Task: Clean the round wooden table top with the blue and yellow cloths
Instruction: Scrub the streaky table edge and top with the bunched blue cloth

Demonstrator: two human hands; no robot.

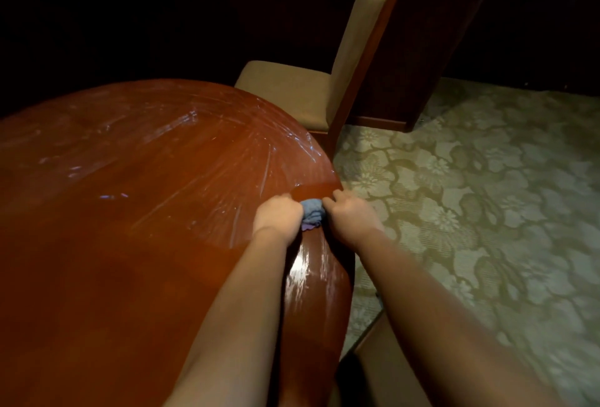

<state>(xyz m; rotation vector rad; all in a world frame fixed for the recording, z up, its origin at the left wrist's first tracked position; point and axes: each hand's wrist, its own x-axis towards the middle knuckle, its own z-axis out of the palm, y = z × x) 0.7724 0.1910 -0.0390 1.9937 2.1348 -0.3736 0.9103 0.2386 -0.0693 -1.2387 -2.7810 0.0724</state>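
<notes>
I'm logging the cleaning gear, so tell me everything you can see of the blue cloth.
The blue cloth is a soft, pale blue fabric, crumpled into a small wad with a purplish corner sticking out below. It sits at the right edge of the glossy wooden table, bunched between both hands: the left hand grips one side, the right hand the other. Most of it is hidden by them.

Bunched blue cloth (312,212) at glossy round wooden table top's (136,212) edge

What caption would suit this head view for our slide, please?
Both hands, left hand and right hand, bunch a blue cloth at the round wooden table edge.
</notes>
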